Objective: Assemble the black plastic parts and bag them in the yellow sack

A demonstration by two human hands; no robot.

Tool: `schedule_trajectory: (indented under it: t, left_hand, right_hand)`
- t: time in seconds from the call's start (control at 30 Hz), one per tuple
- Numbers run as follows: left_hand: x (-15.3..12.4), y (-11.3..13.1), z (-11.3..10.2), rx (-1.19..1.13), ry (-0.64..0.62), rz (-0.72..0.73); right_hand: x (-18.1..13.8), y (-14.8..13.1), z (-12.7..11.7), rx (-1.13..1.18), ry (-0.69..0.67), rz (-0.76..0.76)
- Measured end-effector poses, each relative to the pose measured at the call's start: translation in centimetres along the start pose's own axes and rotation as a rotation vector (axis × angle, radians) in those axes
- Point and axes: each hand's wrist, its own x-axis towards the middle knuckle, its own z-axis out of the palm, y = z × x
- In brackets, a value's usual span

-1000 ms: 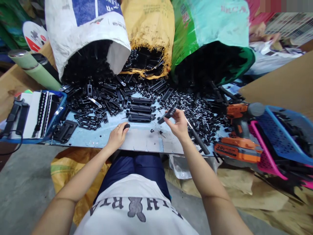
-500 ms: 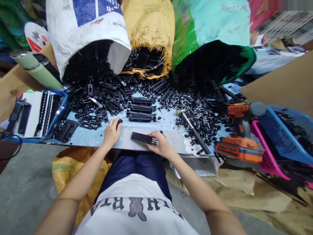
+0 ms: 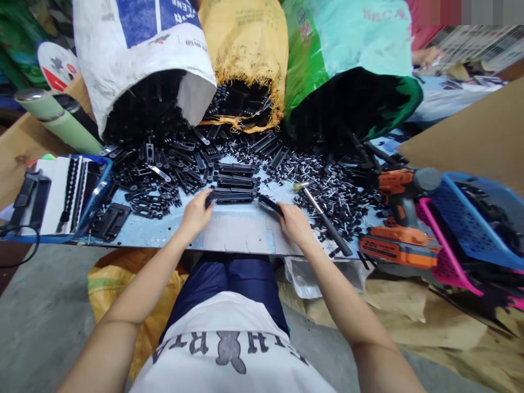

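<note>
My left hand is closed on a small black piece, right by the left end of a row of long black plastic bars. To the right of that row, my right hand grips a black plastic bar, which tilts up toward the row. What exactly the left fingers pinch is partly hidden. In front of the hands lies a grey board on the blue table cover. Right of my right hand rests a hammer with a yellow head end.
Open sacks, white, yellow and green, spill black parts at the back. Black-headed pins lie in a heap. An orange cordless drill and a blue basket stand right; a blue bin stands left.
Both hands have moved forward, away from my body. The right hand has carried its black bar up and right, off the grey board; the left has shifted right to the row of bars.
</note>
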Motion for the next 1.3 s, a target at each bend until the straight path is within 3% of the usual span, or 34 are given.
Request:
schedule_trajectory:
  t: [0.1,0.17,0.27,0.37,0.43,0.5,0.6,0.7,0.93,1.1,1.3]
  left_hand:
    - [0.7,4.5,0.8,-0.126,0.010,0.061]
    - [0.9,6.2,1.3,-0.168,0.006,0.038]
    - [-0.2,5.6,1.9,-0.204,-0.020,0.010]
    - [-2.0,3.7,2.2,-0.240,-0.044,0.027]
    - [-3.0,3.1,2.5,-0.296,-0.054,0.041]
    - [-3.8,3.4,3.0,-0.373,-0.064,0.047]
    - [-4.3,4.6,3.5,-0.463,-0.032,0.050]
    - [-4.3,5.3,3.1,-0.487,0.022,0.068]
    - [-4.5,5.1,2.4,-0.434,0.007,0.098]
    - [-5.1,6.2,3.2,-0.480,0.288,0.016]
    - [-4.7,4.5,2.4,-0.440,0.152,0.179]
  right_hand:
    - [-1.1,-0.8,-0.1,-0.072,-0.013,-0.055]
    - [-1.8,-2.3,0.3,-0.122,-0.054,-0.107]
    - [-1.7,-3.4,1.2,-0.139,-0.072,-0.144]
    - [-0.5,-2.6,1.2,-0.071,0.032,0.044]
    - [0.1,-2.2,0.7,0.102,0.141,0.157]
    - [0.2,-3.0,0.2,0.436,0.157,0.136]
    - [-0.3,-6.1,0.2,1.016,0.027,0.081]
    - [-0.6,-8.3,0.5,1.291,-0.048,0.096]
    - [-0.4,-7.9,0.0,0.947,0.078,-0.200]
    - [-0.8,-9.9,0.5,0.902,0.217,-0.187]
    - [-1.1,-10.7,1.5,0.867,0.232,-0.242]
